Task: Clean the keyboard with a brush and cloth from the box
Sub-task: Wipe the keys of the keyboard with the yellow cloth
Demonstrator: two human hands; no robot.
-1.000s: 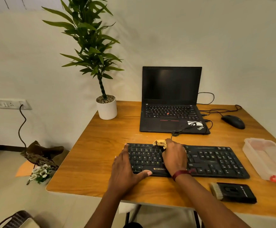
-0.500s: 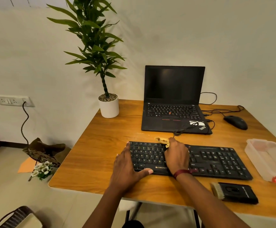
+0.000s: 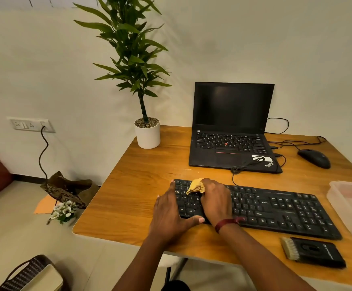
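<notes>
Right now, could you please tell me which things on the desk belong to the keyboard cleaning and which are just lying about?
For the job: keyboard, cloth gripped by the right hand, left hand resting on the keyboard, brush, box.
Lying about: laptop, mouse, potted plant.

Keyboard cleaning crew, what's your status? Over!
Flat left hand steadies keyboard end. Grip of right hand closed on cloth, on upper-left keys. Idle brush lies front right; nothing blocking.

You've got an open black laptop (image 3: 231, 127) at the back of the wooden table (image 3: 141, 185), mouse (image 3: 314, 158) right of it, white-potted plant (image 3: 147, 133) left, flowers (image 3: 64, 211) on the floor.
</notes>
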